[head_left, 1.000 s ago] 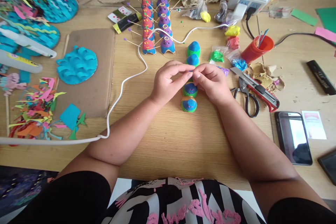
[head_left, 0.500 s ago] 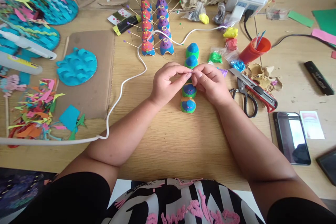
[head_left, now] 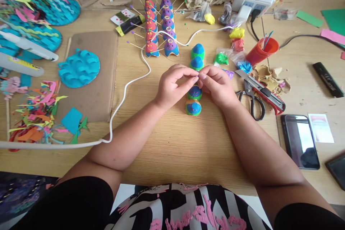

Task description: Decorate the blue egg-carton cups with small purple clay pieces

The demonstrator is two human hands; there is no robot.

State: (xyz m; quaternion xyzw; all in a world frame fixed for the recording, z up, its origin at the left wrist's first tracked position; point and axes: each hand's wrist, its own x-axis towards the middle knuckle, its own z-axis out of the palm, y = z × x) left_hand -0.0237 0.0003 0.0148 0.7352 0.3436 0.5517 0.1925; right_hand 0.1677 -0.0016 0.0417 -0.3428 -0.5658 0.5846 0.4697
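My left hand (head_left: 175, 84) and my right hand (head_left: 215, 84) meet fingertip to fingertip, each pinched on something too small to make out, with a hint of purple between them. Beneath and beside them runs a row of blue-and-green cups (head_left: 193, 108); the hands hide its middle. The nearer cups have small faces. Farther back stand a row of red-and-blue cups (head_left: 152, 48) and a row of purple-and-blue cups (head_left: 171, 47), with pins stuck out at their sides. Right of my right hand are bags of green clay (head_left: 221, 58) and blue clay (head_left: 244, 67).
Black scissors (head_left: 252, 102) and a red cutter (head_left: 265, 95) lie right of my right hand, near an orange cup (head_left: 262, 52) and a phone (head_left: 301, 142). A white cable (head_left: 125, 90) crosses the table. Cardboard (head_left: 88, 104) with a blue disc and paper scraps (head_left: 37, 118) are at left.
Both hands stay nearly in place; my left fingertips have shifted very slightly right and down. A little purple now shows between the fingertips.
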